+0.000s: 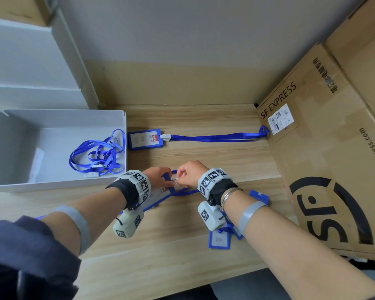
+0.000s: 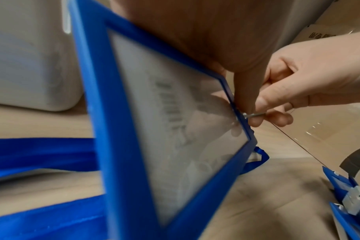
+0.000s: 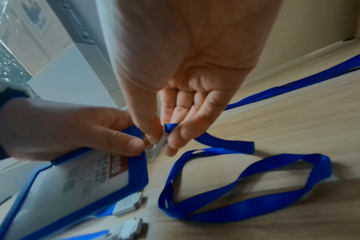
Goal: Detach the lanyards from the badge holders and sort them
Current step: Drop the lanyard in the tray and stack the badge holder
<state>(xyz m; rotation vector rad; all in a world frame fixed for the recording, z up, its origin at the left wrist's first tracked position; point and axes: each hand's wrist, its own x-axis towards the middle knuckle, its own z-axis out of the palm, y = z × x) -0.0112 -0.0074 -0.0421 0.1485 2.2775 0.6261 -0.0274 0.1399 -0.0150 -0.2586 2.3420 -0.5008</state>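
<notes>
- The left hand (image 1: 158, 177) grips the top edge of a blue badge holder (image 3: 76, 183), thumb curled over the frame, and holds it tilted up off the wooden tabletop (image 1: 182, 252), just in front of the white bin (image 1: 13, 135).
- The right hand (image 1: 188, 173) pinches the metal clip (image 3: 157, 143) between thumb and fingertips, right at the holder's top edge, so the two grips almost touch.
- The clip's long axis points away from the holder's top edge toward the right hand; by my reading the clip should come off along that line, rightward, away from the bin.
- From the clip the blue lanyard (image 3: 247, 194) trails in loose loops on the tabletop on the side of the holder away from the bin.
- Detached lanyards (image 1: 97, 154) already lie coiled inside the bin.
- Past the bin's right wall another badge holder with lanyard (image 1: 144, 138) lies stretched toward the SF Express carton (image 1: 325, 148), not yet separated.
- Loose empty holders (image 1: 219, 240) sit under the right forearm, farther from the bin; they and the slack loops could snag on a pull.
</notes>
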